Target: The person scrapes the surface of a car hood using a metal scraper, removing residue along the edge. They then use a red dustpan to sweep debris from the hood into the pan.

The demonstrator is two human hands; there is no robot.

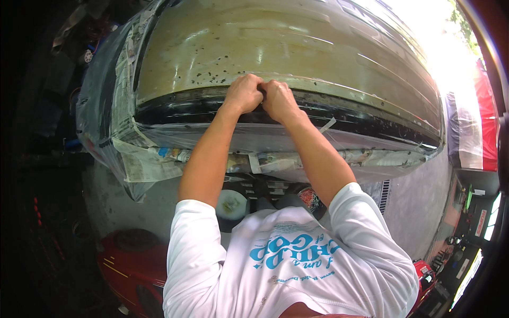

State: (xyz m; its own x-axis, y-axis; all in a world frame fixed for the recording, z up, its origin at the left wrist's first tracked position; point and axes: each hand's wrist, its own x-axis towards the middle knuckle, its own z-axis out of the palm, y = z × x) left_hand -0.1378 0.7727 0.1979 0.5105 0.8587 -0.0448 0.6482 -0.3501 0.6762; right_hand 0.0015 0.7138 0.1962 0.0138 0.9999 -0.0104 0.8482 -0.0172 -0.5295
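My left hand (243, 94) and my right hand (280, 100) meet knuckle to knuckle at the near edge of a vehicle's roof. Both are closed, with fingers curled down and pressed together. Between them shows a small dark patch; what they grip, if anything, is hidden. Under them runs a dark, worn channel along the roof edge, with a glossy black side rail (360, 117) on its near side. Beyond stretches the yellowish-olive roof panel (212, 45), shiny and spotted with dark flecks and crumbs, thickest just left of my left hand.
Newspaper (125, 79) and clear plastic sheeting (95, 114) mask the vehicle's sides. Below my arms sit a round container of pale liquid (231, 205) and a dark bowl of reddish-orange material (310, 197). A red car (127, 265) stands lower left; a red-and-white cover (480, 116) hangs at right.
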